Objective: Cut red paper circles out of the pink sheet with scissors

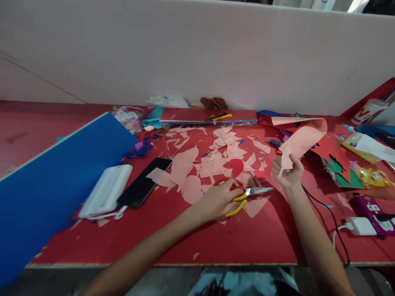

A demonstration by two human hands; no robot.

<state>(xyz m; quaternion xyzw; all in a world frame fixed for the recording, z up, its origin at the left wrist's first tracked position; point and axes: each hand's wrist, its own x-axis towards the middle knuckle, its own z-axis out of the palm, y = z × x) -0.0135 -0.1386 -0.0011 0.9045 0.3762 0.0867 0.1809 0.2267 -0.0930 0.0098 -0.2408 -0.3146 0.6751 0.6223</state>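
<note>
My left hand (217, 200) lies on the red table (173, 242) with its fingers wrapped round the orange and yellow handles of a pair of scissors (250, 193), whose blades point right and rest on the tabletop. My right hand (289, 169) is raised a little to the right of the blades and pinches the lower end of a long curling sheet of pink paper (304, 137). Several pink paper scraps (212, 162) and a small red cut-out (236, 166) are scattered just beyond both hands.
A large blue sheet (52, 181) leans at the left. Beside it lie a white power bank (106, 190) and a black phone (143, 183). Coloured papers (339, 162), packets and a white charger (361, 225) with a black cable crowd the right. A white partition (197, 53) closes the back.
</note>
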